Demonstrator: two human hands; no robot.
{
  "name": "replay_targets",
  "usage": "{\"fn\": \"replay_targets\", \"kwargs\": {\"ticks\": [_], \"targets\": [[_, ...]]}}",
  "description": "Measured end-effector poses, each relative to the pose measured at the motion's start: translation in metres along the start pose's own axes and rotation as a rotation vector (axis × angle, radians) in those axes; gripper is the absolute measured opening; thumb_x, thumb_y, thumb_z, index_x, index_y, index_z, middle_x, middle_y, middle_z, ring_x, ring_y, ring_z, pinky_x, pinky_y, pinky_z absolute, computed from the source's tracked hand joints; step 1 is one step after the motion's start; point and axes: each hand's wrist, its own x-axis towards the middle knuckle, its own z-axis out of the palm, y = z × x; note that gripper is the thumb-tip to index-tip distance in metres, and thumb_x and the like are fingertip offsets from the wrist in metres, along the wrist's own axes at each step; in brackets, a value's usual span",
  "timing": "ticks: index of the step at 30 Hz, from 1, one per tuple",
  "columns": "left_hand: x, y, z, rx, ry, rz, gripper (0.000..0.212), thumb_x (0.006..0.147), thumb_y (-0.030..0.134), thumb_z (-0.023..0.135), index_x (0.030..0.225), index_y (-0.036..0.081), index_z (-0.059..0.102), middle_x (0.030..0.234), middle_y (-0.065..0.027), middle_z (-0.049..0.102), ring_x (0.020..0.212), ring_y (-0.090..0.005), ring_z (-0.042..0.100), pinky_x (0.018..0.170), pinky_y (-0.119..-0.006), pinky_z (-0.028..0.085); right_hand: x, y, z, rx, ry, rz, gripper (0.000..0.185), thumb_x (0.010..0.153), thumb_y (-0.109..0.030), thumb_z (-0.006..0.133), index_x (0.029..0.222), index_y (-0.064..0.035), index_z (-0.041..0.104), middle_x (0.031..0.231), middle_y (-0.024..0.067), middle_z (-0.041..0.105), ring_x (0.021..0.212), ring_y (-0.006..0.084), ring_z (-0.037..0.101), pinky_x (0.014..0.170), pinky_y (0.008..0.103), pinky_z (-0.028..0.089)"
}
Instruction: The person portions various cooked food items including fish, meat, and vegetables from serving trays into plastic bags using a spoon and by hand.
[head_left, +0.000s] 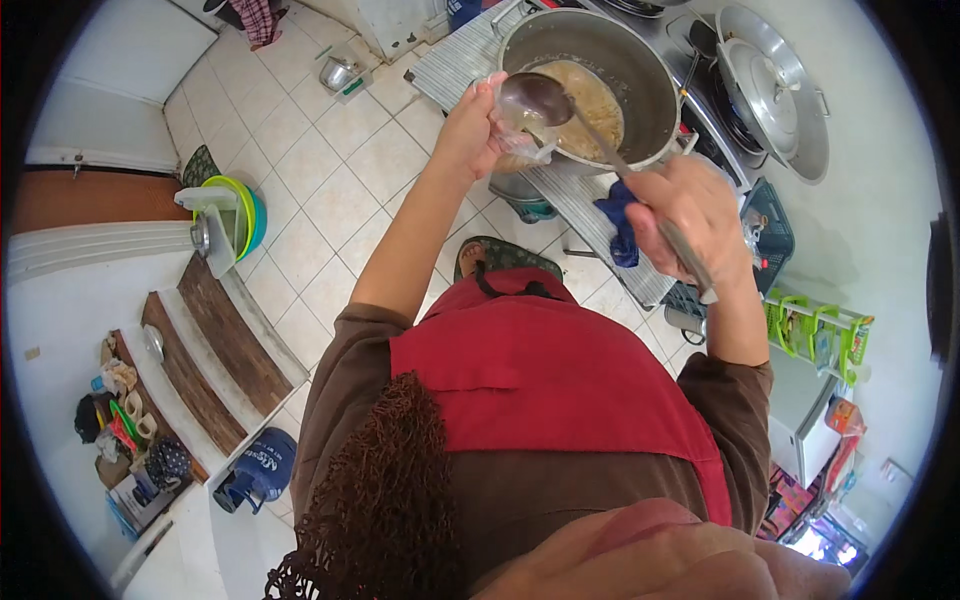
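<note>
My left hand (474, 135) holds a clear plastic bag (525, 141) by its mouth at the near left rim of a large metal pot (645, 82). My right hand (679, 217) grips the handle of a metal ladle (536, 99), whose bowl is tilted over the bag's opening. Brownish broth (592, 97) lies in the bottom of the pot. How much the bag contains cannot be told. A dark blue cloth (622, 225) hangs on the table just left of my right hand.
The pot stands on a striped table (450, 75) beside a stove. Metal pans and a lid (761, 97) lean behind it at the right. A dark crate (776, 232) is near my right wrist. Below the table is a lidded container (525, 199). Wooden steps (232, 322) rise at the left.
</note>
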Motion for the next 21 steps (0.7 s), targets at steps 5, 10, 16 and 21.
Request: {"fn": "replay_targets", "kwargs": {"ticks": [5, 10, 16, 21], "targets": [[-0.019, -0.003, 0.007, 0.056, -0.079, 0.059, 0.038, 0.105, 0.031, 0.030, 0.134, 0.010, 0.043, 0.075, 0.0029, 0.043, 0.063, -0.0091, 0.047, 0.074, -0.044, 0.060, -0.060, 0.046, 0.040, 0.097, 0.502, 0.763, 0.010, 0.090, -0.009, 0.061, 0.096, -0.0010, 0.062, 0.071, 0.0065, 0.063, 0.059, 0.0140, 0.056, 0.054, 0.0266, 0.046], [-0.052, -0.004, 0.024, 0.143, 0.004, 0.073, 0.038, 0.105, 0.032, 0.032, 0.132, 0.010, 0.047, 0.068, 0.0056, 0.033, 0.058, -0.0067, 0.037, 0.075, -0.044, 0.059, -0.134, 0.101, 0.089, 0.817, 0.719, 1.278, 0.023, 0.097, -0.017, 0.053, 0.109, 0.0018, 0.057, 0.085, 0.0092, 0.066, 0.069, 0.0130, 0.061, 0.061, 0.0245, 0.050], [-0.092, -0.010, 0.035, 0.143, -0.128, 0.059, 0.040, 0.104, 0.034, 0.034, 0.133, 0.009, 0.045, 0.068, 0.0060, 0.032, 0.058, -0.0058, 0.035, 0.075, -0.043, 0.059, -0.136, 0.018, 0.098, 1.061, 0.662, 1.488, 0.044, 0.096, -0.021, 0.054, 0.130, 0.0047, 0.040, 0.094, 0.0101, 0.066, 0.075, 0.0125, 0.061, 0.061, 0.0256, 0.051], [-0.116, -0.024, 0.055, 0.144, -0.287, -0.078, 0.043, 0.103, 0.036, 0.037, 0.136, 0.009, 0.043, 0.068, 0.0061, 0.031, 0.059, -0.0053, 0.035, 0.074, -0.041, 0.058, -0.133, -0.025, 0.120, 0.843, 0.324, 1.518, 0.034, 0.088, -0.031, 0.064, 0.097, 0.0024, 0.066, 0.080, 0.0053, 0.064, 0.072, 0.0103, 0.055, 0.058, 0.0273, 0.045]]}}
